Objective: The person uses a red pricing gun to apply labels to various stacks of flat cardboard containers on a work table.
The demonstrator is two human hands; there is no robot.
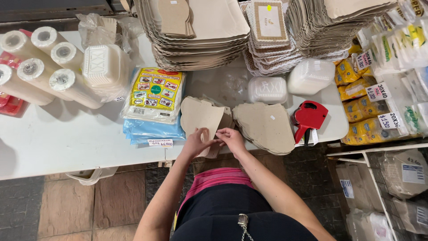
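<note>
Two stacks at table [67,143] front edge | left hand [196,142] and right hand [231,137] pinch one cardboard cutout [201,117] atop left stack | finished-looking pile [266,127] right, beside red label gun [308,117] | share remaining unclear

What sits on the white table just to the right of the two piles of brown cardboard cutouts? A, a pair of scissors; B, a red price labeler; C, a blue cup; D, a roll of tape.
B: a red price labeler lies on the white table beside the right-hand pile of brown cardboard cutouts, near the table's right edge.
</note>
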